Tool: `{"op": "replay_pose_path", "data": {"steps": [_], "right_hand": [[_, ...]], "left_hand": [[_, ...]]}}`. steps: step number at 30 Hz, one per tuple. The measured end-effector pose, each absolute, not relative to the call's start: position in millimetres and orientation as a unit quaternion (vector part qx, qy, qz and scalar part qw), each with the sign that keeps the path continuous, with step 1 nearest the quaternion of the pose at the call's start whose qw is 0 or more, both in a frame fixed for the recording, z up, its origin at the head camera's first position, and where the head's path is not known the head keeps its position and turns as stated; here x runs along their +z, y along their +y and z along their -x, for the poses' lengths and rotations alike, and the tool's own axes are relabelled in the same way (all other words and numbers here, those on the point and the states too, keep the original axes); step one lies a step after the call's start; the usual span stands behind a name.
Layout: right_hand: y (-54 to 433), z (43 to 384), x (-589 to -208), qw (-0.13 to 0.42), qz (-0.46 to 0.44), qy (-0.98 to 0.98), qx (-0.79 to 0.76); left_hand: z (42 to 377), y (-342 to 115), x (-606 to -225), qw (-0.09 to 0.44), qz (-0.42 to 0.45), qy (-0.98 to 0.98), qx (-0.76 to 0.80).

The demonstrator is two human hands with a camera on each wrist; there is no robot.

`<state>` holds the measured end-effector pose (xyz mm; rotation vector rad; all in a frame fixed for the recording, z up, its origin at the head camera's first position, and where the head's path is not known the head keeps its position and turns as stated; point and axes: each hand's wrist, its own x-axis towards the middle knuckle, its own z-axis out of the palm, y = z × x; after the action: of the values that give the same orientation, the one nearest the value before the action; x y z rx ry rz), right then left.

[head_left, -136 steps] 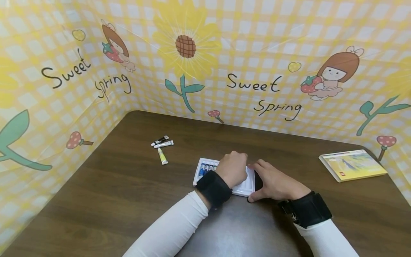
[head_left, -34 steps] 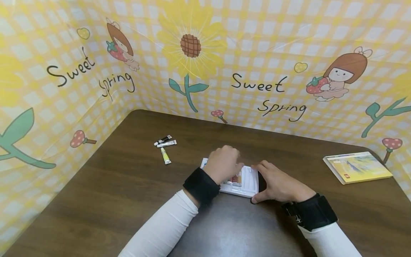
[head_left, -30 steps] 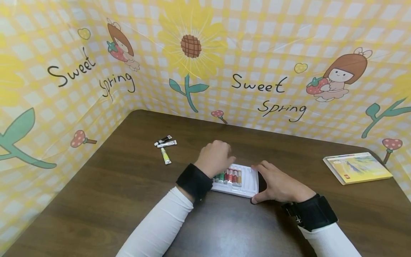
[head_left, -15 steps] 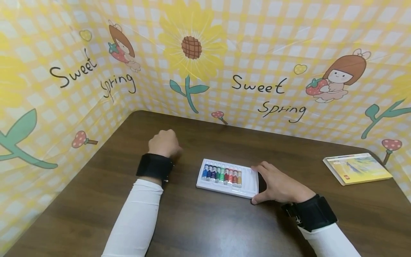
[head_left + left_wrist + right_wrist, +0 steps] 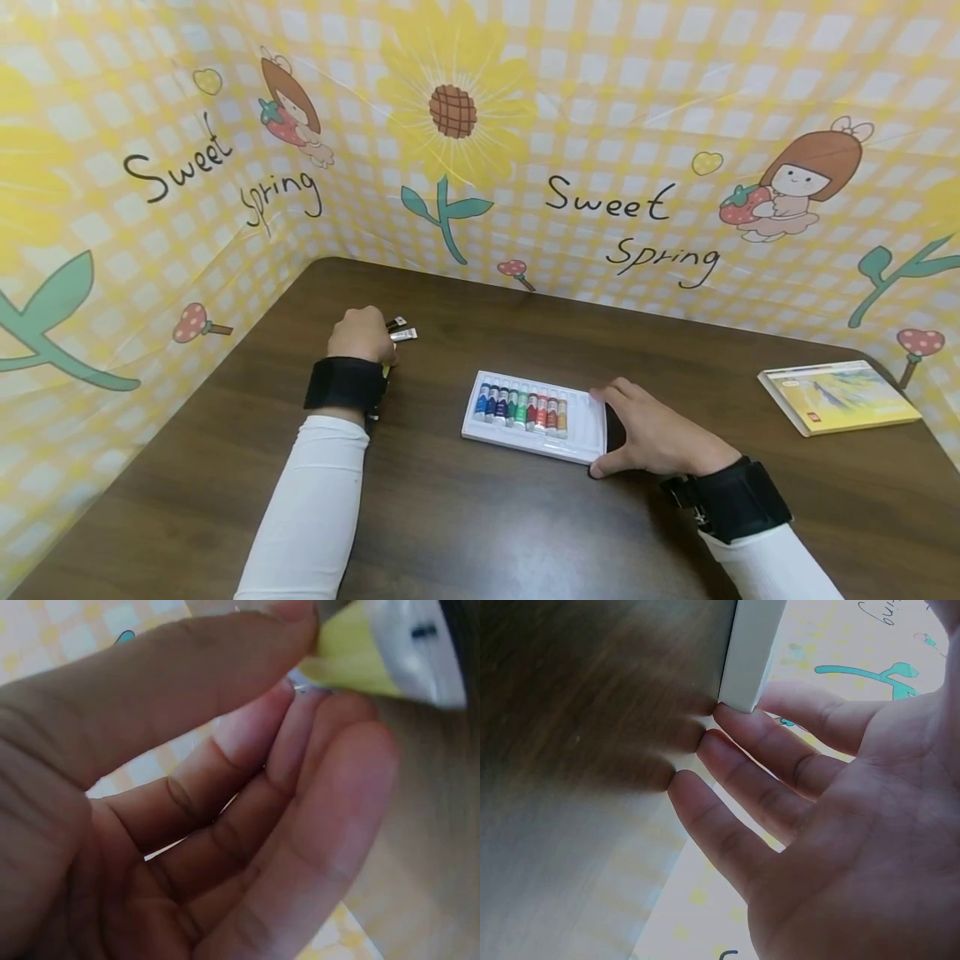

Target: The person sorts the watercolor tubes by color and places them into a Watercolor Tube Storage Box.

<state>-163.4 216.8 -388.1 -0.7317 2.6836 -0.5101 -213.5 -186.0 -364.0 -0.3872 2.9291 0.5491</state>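
At the left of the table, my left hand pinches a yellow paint tube near its narrow end, between thumb and fingertips. In the head view that hand covers most of the tube. Just beyond lie a black paint tube and a white-silver paint tube, both partly hidden. Mid-table, a white plastic tray holds a row of several paint tubes, blue through green and red to ochre; its right end is bare. My right hand holds that right end, thumb at the near corner and fingers at the far one.
A flat yellow box lies at the table's far right. Yellow checked cloth with printed figures stands behind and along the left of the brown table.
My left hand has left the tray, swung left to the loose tubes, and taken the yellow one's end. Red and ochre tubes now fill slots toward the tray's right. My right hand stays there.
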Motion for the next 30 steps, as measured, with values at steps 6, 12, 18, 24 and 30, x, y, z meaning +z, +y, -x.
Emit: {"op": "replay_pose_path", "data": {"steps": [6, 12, 18, 24, 30], "right_hand": [[217.5, 164.2, -388.2, 0.156, 0.262, 0.936, -0.174], [217.9, 164.6, -386.9, 0.155, 0.265, 0.936, -0.173], [218.4, 164.7, -387.6, 0.155, 0.263, 0.936, -0.174], [218.4, 164.5, -387.8, 0.156, 0.264, 0.936, -0.174], [218.3, 164.0, -387.5, 0.154, 0.269, 0.935, -0.173]], "left_hand": [[223.2, -192.8, -374.1, 0.060, 0.113, 0.975, 0.184], [210.2, -185.5, -359.3, 0.063, 0.100, 0.975, 0.188], [226.8, -196.4, -375.7, 0.083, 0.094, 0.976, 0.178], [250.3, -211.5, -403.4, 0.088, 0.106, 0.974, 0.179], [227.9, -197.9, -378.6, 0.083, 0.109, 0.972, 0.192]]}}
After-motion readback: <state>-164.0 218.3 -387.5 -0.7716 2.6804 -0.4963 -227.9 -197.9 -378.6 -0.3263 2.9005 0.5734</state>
